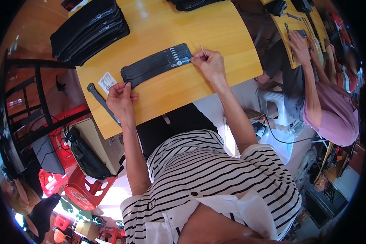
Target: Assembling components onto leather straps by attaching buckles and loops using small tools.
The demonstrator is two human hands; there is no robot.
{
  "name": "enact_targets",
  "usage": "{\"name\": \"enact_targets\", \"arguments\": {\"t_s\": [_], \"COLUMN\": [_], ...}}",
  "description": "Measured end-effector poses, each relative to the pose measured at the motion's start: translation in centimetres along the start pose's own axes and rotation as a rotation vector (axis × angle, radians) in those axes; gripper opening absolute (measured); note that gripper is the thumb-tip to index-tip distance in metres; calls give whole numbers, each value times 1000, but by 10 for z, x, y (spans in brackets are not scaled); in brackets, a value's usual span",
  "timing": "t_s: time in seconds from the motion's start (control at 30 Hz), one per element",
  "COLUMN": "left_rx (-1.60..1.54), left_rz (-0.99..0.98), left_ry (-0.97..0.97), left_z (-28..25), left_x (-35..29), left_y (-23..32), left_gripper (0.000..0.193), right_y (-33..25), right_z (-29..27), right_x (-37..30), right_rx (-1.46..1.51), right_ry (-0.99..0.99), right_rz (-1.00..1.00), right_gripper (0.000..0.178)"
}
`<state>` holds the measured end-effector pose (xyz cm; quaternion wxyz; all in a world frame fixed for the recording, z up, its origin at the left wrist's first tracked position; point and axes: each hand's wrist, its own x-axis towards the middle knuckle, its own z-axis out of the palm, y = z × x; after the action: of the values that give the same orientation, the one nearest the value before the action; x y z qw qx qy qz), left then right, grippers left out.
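A fanned row of black hook-and-loop straps (154, 64) with white print lies slantwise on the yellow table. My left hand (122, 99) is closed at its near left corner, fingertips pinching the edge of the lowest strap. At the right end my right hand (211, 67) is closed, with a thin pointed metal tool (202, 50) sticking up between its fingers. Its thumb and index fingertip touch the end of the straps there. A single dark strap (101, 101) with a looped end and a white printed label (107, 81) lie beside my left hand.
A tall stack of black strap packs (91, 32) stands at the table's far left, and more black packs (195, 4) lie at the far edge. Bare yellow tabletop (227, 36) shows on the right. Another person's hand (300, 49) works at a neighbouring table. Red stools (85, 191) stand at left.
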<state>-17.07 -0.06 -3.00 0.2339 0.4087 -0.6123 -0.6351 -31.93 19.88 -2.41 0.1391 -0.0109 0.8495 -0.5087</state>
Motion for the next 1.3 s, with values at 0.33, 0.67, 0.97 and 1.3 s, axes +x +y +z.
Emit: {"name": "enact_targets", "arguments": {"t_s": [0.33,0.67,0.97,1.3], "left_rx": [-27,19,32,67], "left_rz": [0,23,32,32], "left_ry": [-15,7,8,36], "left_z": [1,0,2,5], "left_x": [-1,-1,-1,-2], "left_y": [1,-1,-3,2], "left_gripper": [9,9,9,9], "right_y": [13,8,1,9], "right_z": [0,5,1,3], "right_x": [5,2,0,4], "right_rx": [-6,1,-47,-93], "right_ry": [14,0,10,23], "right_rz": [-49,-30,-10,-1], "right_gripper": [12,10,12,15]}}
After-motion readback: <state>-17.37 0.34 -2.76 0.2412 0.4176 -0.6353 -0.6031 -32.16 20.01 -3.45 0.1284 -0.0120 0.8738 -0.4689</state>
